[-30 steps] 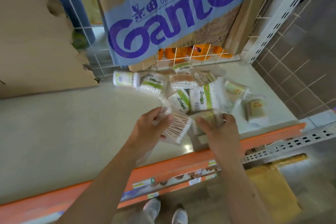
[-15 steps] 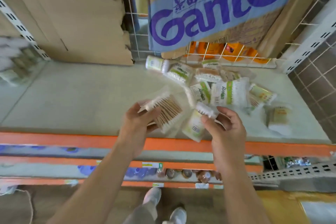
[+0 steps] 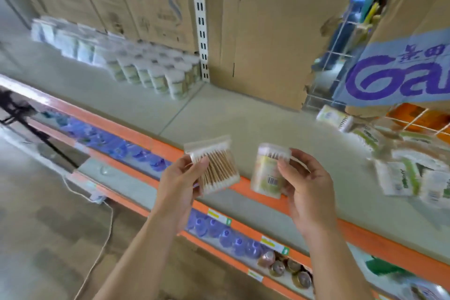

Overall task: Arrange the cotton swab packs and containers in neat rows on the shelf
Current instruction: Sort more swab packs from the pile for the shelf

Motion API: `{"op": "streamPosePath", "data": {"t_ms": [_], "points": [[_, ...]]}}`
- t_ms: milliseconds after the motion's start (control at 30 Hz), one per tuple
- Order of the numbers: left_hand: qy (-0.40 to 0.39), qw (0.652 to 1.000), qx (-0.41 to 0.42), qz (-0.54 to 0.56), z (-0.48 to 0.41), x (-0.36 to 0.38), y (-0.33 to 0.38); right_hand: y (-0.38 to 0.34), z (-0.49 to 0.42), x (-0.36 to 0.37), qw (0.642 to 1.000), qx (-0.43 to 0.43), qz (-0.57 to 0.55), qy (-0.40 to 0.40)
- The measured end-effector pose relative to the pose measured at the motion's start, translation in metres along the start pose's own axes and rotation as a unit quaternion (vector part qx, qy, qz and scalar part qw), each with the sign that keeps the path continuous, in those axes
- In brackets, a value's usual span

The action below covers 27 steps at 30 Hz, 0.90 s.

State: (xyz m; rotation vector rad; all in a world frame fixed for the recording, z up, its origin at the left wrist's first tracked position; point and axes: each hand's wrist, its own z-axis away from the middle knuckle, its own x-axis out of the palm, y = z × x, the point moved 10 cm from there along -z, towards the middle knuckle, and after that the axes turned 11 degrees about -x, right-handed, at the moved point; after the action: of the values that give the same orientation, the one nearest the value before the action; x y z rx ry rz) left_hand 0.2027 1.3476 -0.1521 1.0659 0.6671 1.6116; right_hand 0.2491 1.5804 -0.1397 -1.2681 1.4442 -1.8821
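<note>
Shelf (image 3: 219, 114) (blurred containers (image 3: 155, 73) left)

Arranged containers (image 3: 151, 73) far left on shelf (image 3: 219, 119), loose packs (image 3: 399, 168) right

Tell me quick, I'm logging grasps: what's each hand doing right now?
Left hand: closed on a flat clear pack of wooden-stick cotton swabs.
Right hand: closed on a round cotton swab container.

Swab pack (image 3: 214, 165) is clear glossy plastic film over wooden sticks with cotton tips. The tub (image 3: 267, 173) looks like smooth translucent plastic. Matt shelf board (image 3: 243, 126), brown cardboard boxes (image 3: 263, 31) behind it.
</note>
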Motion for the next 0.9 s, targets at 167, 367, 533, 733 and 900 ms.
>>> {"op": "streamPosePath", "data": {"t_ms": [167,367,533,733,900], "points": [[0.036,0.999,0.026,-0.018,-0.009,-0.107,0.053,0.05,0.009,0.114,0.998,0.031,-0.028,-0.045],[0.057,0.996,0.043,-0.056,-0.031,-0.199,0.111,0.093,0.015,0.219,0.996,0.045,-0.045,-0.07],[0.057,0.996,0.051,-0.05,-0.06,-0.233,0.142,0.112,0.005,0.271,0.995,0.04,-0.045,-0.078],[0.068,0.996,0.035,-0.047,-0.103,-0.262,0.165,0.137,-0.023,0.313,0.996,0.043,-0.024,-0.078],[0.082,0.994,0.022,-0.07,-0.153,-0.286,0.192,0.166,-0.06,0.356,0.996,0.048,0.001,-0.078]]}}
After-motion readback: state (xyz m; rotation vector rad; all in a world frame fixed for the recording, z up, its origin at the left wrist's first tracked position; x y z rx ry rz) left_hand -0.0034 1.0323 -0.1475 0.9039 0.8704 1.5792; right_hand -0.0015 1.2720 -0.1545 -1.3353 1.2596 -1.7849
